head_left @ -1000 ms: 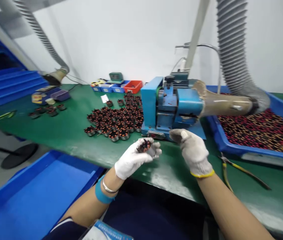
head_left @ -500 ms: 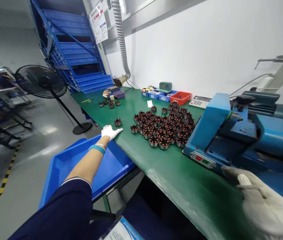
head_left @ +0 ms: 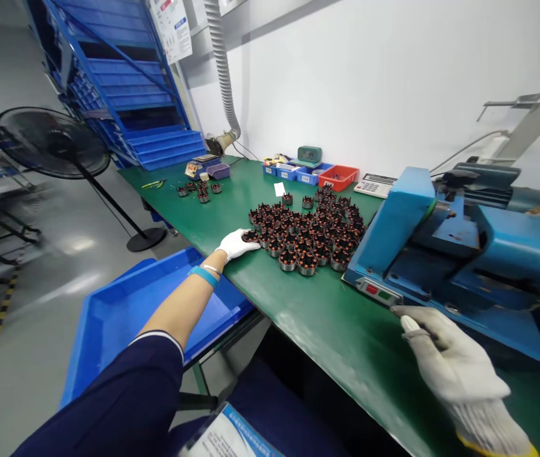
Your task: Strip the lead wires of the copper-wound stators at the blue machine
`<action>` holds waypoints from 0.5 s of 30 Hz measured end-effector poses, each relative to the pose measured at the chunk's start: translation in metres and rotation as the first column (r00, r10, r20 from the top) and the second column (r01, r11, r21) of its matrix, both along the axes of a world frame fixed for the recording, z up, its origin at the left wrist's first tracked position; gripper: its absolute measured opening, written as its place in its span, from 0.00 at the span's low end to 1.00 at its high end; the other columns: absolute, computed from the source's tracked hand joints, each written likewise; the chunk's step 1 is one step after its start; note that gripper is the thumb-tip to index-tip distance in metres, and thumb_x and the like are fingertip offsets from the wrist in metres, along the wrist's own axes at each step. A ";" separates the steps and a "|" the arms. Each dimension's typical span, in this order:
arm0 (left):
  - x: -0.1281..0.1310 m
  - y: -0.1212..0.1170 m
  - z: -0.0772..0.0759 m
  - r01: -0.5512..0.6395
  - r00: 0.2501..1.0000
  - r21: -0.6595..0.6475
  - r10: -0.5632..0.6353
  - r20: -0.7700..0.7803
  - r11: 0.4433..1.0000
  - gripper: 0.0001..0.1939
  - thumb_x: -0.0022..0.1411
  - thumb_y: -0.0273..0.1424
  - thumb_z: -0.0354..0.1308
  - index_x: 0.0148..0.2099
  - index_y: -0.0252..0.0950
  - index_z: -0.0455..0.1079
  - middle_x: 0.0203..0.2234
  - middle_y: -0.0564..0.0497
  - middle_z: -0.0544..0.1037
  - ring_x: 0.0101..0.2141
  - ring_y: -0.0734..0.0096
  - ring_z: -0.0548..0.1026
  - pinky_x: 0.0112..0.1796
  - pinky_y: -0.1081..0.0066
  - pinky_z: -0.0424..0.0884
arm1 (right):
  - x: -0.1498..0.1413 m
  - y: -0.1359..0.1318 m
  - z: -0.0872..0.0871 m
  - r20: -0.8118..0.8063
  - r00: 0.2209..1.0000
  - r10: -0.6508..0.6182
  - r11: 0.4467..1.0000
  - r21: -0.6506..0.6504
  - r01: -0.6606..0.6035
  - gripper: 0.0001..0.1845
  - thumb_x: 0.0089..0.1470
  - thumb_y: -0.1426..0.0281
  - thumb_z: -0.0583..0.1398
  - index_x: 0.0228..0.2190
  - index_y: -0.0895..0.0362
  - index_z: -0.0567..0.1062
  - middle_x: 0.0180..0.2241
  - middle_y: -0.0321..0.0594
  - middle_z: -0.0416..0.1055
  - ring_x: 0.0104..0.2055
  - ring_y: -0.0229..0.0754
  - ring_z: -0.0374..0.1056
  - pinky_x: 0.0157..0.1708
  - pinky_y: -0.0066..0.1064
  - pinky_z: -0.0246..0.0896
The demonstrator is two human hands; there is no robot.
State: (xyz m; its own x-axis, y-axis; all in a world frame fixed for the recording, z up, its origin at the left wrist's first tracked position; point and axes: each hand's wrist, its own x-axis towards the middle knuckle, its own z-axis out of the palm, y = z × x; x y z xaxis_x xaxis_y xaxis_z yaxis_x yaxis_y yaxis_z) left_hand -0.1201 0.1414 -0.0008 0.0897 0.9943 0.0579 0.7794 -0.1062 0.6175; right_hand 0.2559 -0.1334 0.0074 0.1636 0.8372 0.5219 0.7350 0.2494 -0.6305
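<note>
My left hand (head_left: 237,245), in a white glove, is at the left edge of a crowd of motor stators (head_left: 305,231) with dark tops, copper windings and silvery rims. Its fingers curve round one motor stator (head_left: 251,237), partly hidden by the glove. My right hand (head_left: 448,358), in a white knitted glove, is closed low in front of a blue bench machine (head_left: 394,235). Its fingertips lie close to the red and green push-buttons (head_left: 377,291); whether they touch the machine, and what they hold, if anything, I cannot tell.
A blue tray (head_left: 131,304) sits below the table's left edge. Several more stators (head_left: 203,192) lie farther back. Small blue bins (head_left: 305,176), a red bin (head_left: 339,178) and a calculator (head_left: 375,185) line the wall. A fan (head_left: 55,143) stands at left.
My left hand has moved right to the crowd; the lone stator beside it no longer shows where it stood. My right hand has shifted left along the machine's front. The view has turned slightly.
</note>
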 end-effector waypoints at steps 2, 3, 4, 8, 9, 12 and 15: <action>0.009 -0.018 0.001 -0.037 0.995 0.049 0.033 0.091 0.998 0.36 0.42 0.47 0.68 0.52 0.33 0.70 0.48 0.42 0.78 0.49 0.53 0.75 0.54 0.61 0.69 | 0.002 0.002 -0.002 0.024 1.000 0.017 1.000 0.011 -0.017 0.13 0.56 0.60 0.56 0.35 0.53 0.77 0.35 0.40 0.77 0.36 0.44 0.75 0.37 0.33 0.72; 0.013 -0.030 0.003 -0.057 0.989 0.076 0.047 0.138 0.995 0.36 0.45 0.47 0.66 0.53 0.31 0.69 0.48 0.41 0.78 0.49 0.54 0.75 0.54 0.60 0.68 | 0.002 0.002 -0.002 0.030 0.999 0.021 1.000 0.010 -0.022 0.13 0.56 0.60 0.57 0.35 0.53 0.77 0.35 0.40 0.77 0.36 0.44 0.75 0.38 0.33 0.72; 0.018 -0.045 0.004 -0.070 0.982 0.102 0.051 0.183 0.992 0.36 0.48 0.47 0.64 0.55 0.29 0.66 0.50 0.39 0.76 0.50 0.55 0.74 0.55 0.59 0.68 | 0.000 0.003 -0.001 0.031 0.999 0.024 1.000 0.006 -0.024 0.13 0.55 0.60 0.57 0.35 0.53 0.78 0.35 0.41 0.78 0.36 0.45 0.75 0.38 0.34 0.72; 0.057 -0.119 0.007 0.070 0.933 0.103 -0.101 0.345 0.992 0.34 0.50 0.45 0.64 0.55 0.30 0.65 0.48 0.42 0.77 0.48 0.59 0.76 0.54 0.61 0.70 | -0.019 0.002 0.004 -0.007 0.999 0.049 0.997 -0.059 -0.049 0.16 0.51 0.60 0.60 0.39 0.55 0.77 0.39 0.44 0.77 0.41 0.48 0.75 0.44 0.39 0.72; 0.074 -0.137 0.007 0.191 0.874 0.073 -0.204 0.440 0.979 0.36 0.48 0.43 0.67 0.56 0.31 0.64 0.48 0.41 0.77 0.48 0.58 0.76 0.55 0.59 0.69 | -0.025 0.001 0.006 -0.023 0.998 0.063 0.994 -0.092 -0.065 0.21 0.49 0.61 0.61 0.44 0.56 0.75 0.43 0.46 0.75 0.43 0.49 0.74 0.45 0.41 0.72; 0.133 -0.178 0.014 0.530 0.711 -0.038 -0.420 0.563 0.847 0.38 0.45 0.38 0.70 0.58 0.35 0.63 0.47 0.44 0.78 0.47 0.55 0.77 0.54 0.54 0.70 | -0.036 -0.005 0.012 -0.094 0.991 0.098 0.967 -0.228 -0.117 0.41 0.42 0.65 0.64 0.59 0.56 0.62 0.55 0.50 0.67 0.47 0.52 0.73 0.47 0.43 0.72; 0.186 -0.192 0.029 0.759 0.556 -0.008 -0.643 0.527 0.650 0.35 0.47 0.33 0.68 0.58 0.37 0.64 0.52 0.44 0.75 0.52 0.53 0.73 0.57 0.54 0.67 | -0.032 -0.009 0.019 -0.169 0.981 0.098 0.947 -0.288 -0.144 0.49 0.39 0.70 0.65 0.62 0.55 0.56 0.60 0.49 0.61 0.56 0.54 0.67 0.56 0.45 0.65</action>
